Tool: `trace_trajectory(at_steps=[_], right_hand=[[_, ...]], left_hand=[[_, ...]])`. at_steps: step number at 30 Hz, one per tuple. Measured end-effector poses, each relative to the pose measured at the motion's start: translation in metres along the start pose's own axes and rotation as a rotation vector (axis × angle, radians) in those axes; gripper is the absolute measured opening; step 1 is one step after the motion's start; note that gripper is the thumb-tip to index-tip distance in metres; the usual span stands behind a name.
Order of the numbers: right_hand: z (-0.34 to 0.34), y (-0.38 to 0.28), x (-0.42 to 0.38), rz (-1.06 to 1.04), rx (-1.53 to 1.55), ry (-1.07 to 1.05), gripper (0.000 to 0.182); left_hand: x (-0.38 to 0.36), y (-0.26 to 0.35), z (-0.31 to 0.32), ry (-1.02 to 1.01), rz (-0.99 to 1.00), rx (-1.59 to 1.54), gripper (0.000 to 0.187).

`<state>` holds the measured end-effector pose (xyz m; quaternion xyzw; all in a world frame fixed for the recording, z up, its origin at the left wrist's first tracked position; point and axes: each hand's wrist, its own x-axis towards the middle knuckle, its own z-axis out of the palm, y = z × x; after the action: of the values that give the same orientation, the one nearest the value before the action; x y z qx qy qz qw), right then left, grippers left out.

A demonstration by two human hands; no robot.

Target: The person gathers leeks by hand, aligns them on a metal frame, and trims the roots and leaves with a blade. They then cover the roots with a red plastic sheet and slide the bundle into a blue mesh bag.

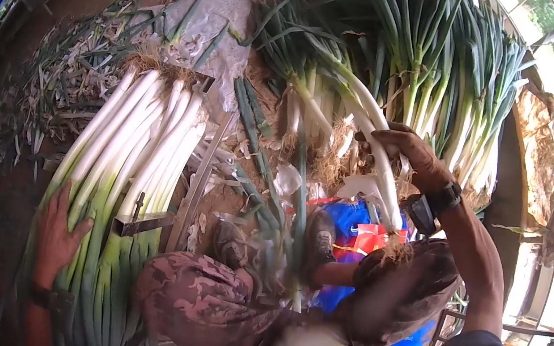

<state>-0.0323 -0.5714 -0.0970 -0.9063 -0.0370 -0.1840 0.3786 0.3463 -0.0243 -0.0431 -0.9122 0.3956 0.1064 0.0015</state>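
Observation:
Long-stalked green onions (pixel 141 128) lie side by side on my left, roots pointing away and green leaves toward me. My left hand (pixel 60 232) rests on their lower stalks, thumb spread from the fingers. A metal bracket (pixel 142 224) crosses part of this pile. On the right, my right hand (pixel 417 158) is closed around the white shaft of a single green onion (pixel 383 163). Its roots hang down over my knee, and its leaves reach up toward the upright bunches. Part of my grip is hidden behind the shaft.
Upright bunches of green onions (pixel 447 77) stand at the back right. Leaf scraps (pixel 74 73) and a pale plastic sheet (pixel 221 24) cover the ground at the back left. A metal bar (pixel 198 185) runs beside the pile. A blue and red bag (pixel 349 222) lies between my legs.

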Motion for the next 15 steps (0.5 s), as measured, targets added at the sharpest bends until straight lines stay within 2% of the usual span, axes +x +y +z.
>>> trace_trajectory(at_steps=[1,3,5,7,8,9,11,12,13,14,15], right_hand=[[-0.005,-0.048,0.005,0.106,0.198,0.029,0.037],[-0.031,-0.097,-0.012,0.078,0.020,-0.042,0.047],[-0.044,-0.160,-0.034,0.093,0.015,-0.107,0.049],[-0.043,-0.237,-0.012,1.051,0.704,-0.020,0.051],[-0.042,-0.252,-0.020,1.140,0.792,-0.077,0.053],[-0.030,-0.271,-0.022,1.053,0.908,-0.067,0.059],[-0.018,-0.256,-0.074,0.039,-0.094,-0.302,0.051],[-0.014,-0.269,-0.074,0.036,-0.100,-0.292,0.051],[-0.009,-0.284,-0.068,0.572,0.275,-0.374,0.044],[-0.006,-0.294,-0.069,1.104,0.666,-0.436,0.037],[-0.003,-0.285,-0.087,1.100,0.671,-0.429,0.037]], left_hand=[[0.002,-0.008,0.000,0.009,-0.001,0.006,0.089],[0.009,-0.021,-0.008,-0.087,0.017,-0.023,0.090],[0.014,0.002,-0.027,-0.101,-0.017,-0.050,0.091],[0.005,0.064,-0.045,0.036,0.119,0.003,0.091],[-0.001,0.112,-0.053,0.061,0.226,-0.064,0.091],[-0.009,0.162,-0.060,0.090,0.335,-0.132,0.092],[-0.016,0.232,-0.038,0.117,0.687,-0.389,0.100],[-0.020,0.265,-0.014,0.152,0.810,-0.373,0.103],[-0.023,0.294,0.008,0.186,0.934,-0.355,0.105],[-0.029,0.322,0.023,0.207,1.002,-0.366,0.099],[-0.033,0.341,0.035,0.225,1.069,-0.377,0.093]])
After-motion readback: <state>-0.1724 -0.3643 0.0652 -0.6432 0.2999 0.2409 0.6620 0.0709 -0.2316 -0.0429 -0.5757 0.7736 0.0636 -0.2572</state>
